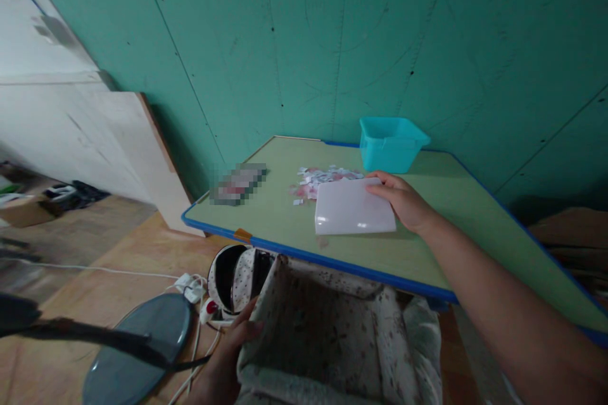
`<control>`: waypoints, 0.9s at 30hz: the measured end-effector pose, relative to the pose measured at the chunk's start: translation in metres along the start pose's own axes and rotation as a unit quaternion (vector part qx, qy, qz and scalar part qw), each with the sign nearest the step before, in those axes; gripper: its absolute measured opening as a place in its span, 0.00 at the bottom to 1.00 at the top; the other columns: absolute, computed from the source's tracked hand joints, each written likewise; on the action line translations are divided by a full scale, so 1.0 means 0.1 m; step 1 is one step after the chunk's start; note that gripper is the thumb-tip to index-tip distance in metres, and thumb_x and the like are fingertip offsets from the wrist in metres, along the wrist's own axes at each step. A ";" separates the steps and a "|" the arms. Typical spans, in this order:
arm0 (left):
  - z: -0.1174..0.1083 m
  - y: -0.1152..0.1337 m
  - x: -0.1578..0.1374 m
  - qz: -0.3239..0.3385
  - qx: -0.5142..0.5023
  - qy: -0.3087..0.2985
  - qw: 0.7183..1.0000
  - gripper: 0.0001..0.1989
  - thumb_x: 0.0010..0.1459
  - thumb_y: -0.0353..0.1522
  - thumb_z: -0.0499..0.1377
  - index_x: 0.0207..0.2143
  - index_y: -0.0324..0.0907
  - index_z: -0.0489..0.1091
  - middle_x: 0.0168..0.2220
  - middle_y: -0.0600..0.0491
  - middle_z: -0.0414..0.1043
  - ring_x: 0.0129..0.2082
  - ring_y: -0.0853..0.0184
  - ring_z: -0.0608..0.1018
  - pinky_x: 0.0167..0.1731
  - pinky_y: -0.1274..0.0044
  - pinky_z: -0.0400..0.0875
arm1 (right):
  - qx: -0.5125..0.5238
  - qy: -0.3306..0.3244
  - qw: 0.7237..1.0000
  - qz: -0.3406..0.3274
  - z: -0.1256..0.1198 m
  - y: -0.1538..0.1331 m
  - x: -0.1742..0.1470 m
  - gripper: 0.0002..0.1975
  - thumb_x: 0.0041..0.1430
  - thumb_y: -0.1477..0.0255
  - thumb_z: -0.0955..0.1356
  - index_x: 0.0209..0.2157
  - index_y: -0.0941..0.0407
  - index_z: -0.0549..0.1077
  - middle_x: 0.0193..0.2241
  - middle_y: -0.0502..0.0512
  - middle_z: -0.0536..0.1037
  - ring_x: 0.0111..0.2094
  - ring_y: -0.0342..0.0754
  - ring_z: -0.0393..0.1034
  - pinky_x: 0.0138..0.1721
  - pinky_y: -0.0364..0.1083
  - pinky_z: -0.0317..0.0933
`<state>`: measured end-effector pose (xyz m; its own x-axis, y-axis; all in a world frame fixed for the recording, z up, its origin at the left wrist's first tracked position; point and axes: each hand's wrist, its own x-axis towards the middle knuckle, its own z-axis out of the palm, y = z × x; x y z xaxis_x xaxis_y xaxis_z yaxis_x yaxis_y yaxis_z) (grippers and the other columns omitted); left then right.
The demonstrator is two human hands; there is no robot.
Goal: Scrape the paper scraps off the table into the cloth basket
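My right hand [398, 200] is closed on the right side of a glossy white sheet [354, 207], held low over the green tabletop [275, 202]. Beyond the sheet's far edge lies a pile of small white and pink paper scraps [316, 182], partly covered by it. Below the table's front edge, my left hand [240, 338] grips the left rim of a fabric-lined basket [332, 323]. The basket's speckled pale lining shows inside, tilted toward me.
A turquoise plastic bin [392, 147] stands at the table's back edge. A pixelated flat item [239, 183] lies at the left. On the floor are a round grey base [142, 351], white cables with a power strip [190, 288], and a dotted bag [240, 278].
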<state>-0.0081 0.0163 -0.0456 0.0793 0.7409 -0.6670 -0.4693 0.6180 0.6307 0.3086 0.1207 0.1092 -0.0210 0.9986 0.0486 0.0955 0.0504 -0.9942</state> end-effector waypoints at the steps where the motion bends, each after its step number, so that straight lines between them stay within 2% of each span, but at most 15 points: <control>1: 0.07 0.01 -0.09 -0.002 -0.003 -0.008 1.000 0.26 0.31 0.26 0.61 0.39 0.45 0.69 0.14 0.58 0.73 0.24 0.55 0.77 0.23 0.71 0.70 | -0.001 0.000 1.000 0.006 0.00 0.00 0.00 0.11 0.41 0.69 0.66 0.31 0.55 0.66 0.21 0.46 0.69 0.20 0.40 0.62 0.19 0.39 0.51; 3: 0.20 0.02 -0.27 0.003 -0.011 -0.025 1.000 0.26 0.37 0.29 0.60 0.44 0.46 0.66 0.21 0.56 0.77 0.28 0.56 0.78 0.26 0.71 0.70 | -0.003 0.001 1.000 0.017 0.00 0.00 0.00 0.11 0.40 0.69 0.66 0.31 0.55 0.65 0.20 0.46 0.69 0.18 0.40 0.61 0.18 0.39 0.50; 6: 0.31 0.05 -0.43 0.020 -0.023 -0.041 0.999 0.28 0.39 0.28 0.57 0.47 0.44 0.62 0.26 0.55 0.78 0.32 0.59 0.78 0.29 0.73 0.70 | -0.005 0.001 1.000 0.021 -0.02 0.00 0.00 0.11 0.40 0.69 0.66 0.30 0.55 0.66 0.19 0.45 0.68 0.17 0.40 0.60 0.17 0.40 0.49; 15: 0.31 0.07 -0.49 0.003 -0.033 -0.027 0.999 0.31 0.39 0.28 0.57 0.50 0.45 0.59 0.25 0.55 0.78 0.33 0.58 0.78 0.31 0.72 0.70 | 0.000 -0.004 1.000 0.029 -0.03 0.01 0.00 0.10 0.40 0.69 0.66 0.29 0.54 0.66 0.18 0.45 0.68 0.17 0.41 0.60 0.17 0.40 0.50; 20: 0.18 0.00 -0.28 0.002 -0.032 0.014 0.999 0.30 0.35 0.28 0.60 0.46 0.46 0.64 0.18 0.57 0.76 0.26 0.57 0.78 0.25 0.72 0.70 | -0.004 -0.007 1.000 0.028 -0.03 0.01 -0.01 0.11 0.40 0.69 0.66 0.30 0.54 0.66 0.18 0.46 0.68 0.17 0.41 0.60 0.17 0.40 0.49; 22: 0.08 -0.02 -0.12 -0.053 -0.016 0.054 0.997 0.34 0.27 0.24 0.61 0.45 0.43 0.66 0.12 0.59 0.72 0.23 0.56 0.77 0.21 0.73 0.69 | -0.005 -0.013 0.999 0.033 -0.02 0.01 -0.01 0.10 0.40 0.69 0.66 0.30 0.54 0.66 0.18 0.45 0.68 0.16 0.40 0.60 0.16 0.40 0.49; 27: -0.06 0.05 0.15 -0.005 0.024 0.045 0.999 0.41 0.25 0.18 0.59 0.50 0.33 0.61 0.16 0.55 0.75 0.26 0.55 0.76 0.23 0.75 0.69 | -0.003 -0.018 0.999 0.043 -0.02 -0.01 -0.02 0.10 0.40 0.69 0.66 0.29 0.54 0.66 0.18 0.45 0.68 0.16 0.40 0.60 0.16 0.40 0.48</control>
<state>-0.0146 0.0286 -0.0550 0.0040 0.7099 -0.7043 -0.4251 0.6386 0.6414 0.3104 0.1190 0.1099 -0.0479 0.9980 -0.0402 0.1047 -0.0350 -0.9939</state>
